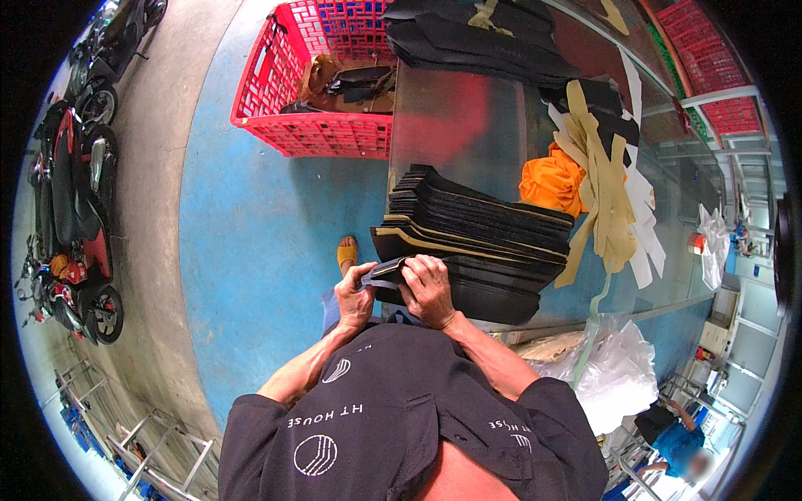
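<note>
Head view: left hand (355, 294) and right hand (428, 288) are seen just below picture centre, both closed on one black piece (386, 272) pinched between thumbs and fingers. The piece is held at the near edge of a black stack (468, 242), touching or just off it; which cannot be told. Left fingers are curled over the piece's left end, right fingers are folded over its right end, and a light strip is seen along the piece between the hands. The stack is set on a metal table (455, 125), with tan layers showing among the black ones. At 2 o'clock from the hands, an orange cloth (551, 185) is lying on the table, with tan strips (603, 194) and white strips (645, 242) draped just beside it. At 12 o'clock, a second black pile (484, 37) is resting at the table's far end. At 11 o'clock, a red crate (313, 83) is standing on the blue floor (251, 242), loaded with dark and tan pieces. A sandalled foot (347, 253) is visible just above the left hand. Motorbikes (75, 192) are parked at 9 o'clock. At 4 o'clock, clear plastic sheeting (618, 367) is bunched below the table, and another person (677, 442) is seen further out.
</note>
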